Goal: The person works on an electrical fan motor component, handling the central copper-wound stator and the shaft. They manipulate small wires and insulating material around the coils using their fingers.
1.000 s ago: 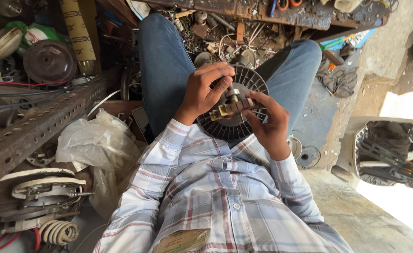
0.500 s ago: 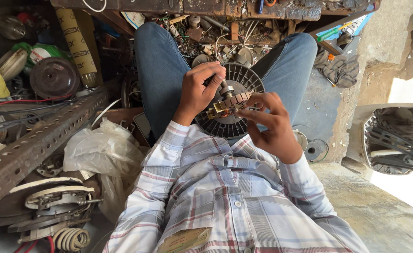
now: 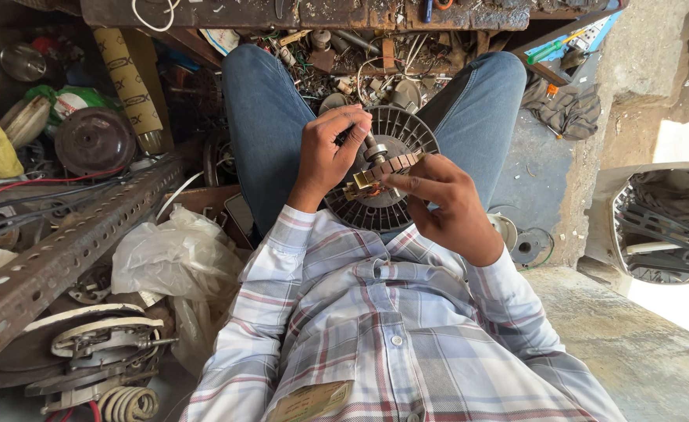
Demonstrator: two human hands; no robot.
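Held over my lap above the round black ribbed fan disc (image 3: 395,205), the small brass-and-copper motor core (image 3: 376,173) now sits raised, my left hand (image 3: 325,156) pinching its steel shaft and my right hand (image 3: 448,209) gripping its side.

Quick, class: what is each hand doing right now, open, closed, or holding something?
Left hand: closed, fingers pinching the motor's metal shaft.
Right hand: closed, gripping the copper-wound motor part.

Cluttered workshop floor (image 3: 532,168), sunlit concrete
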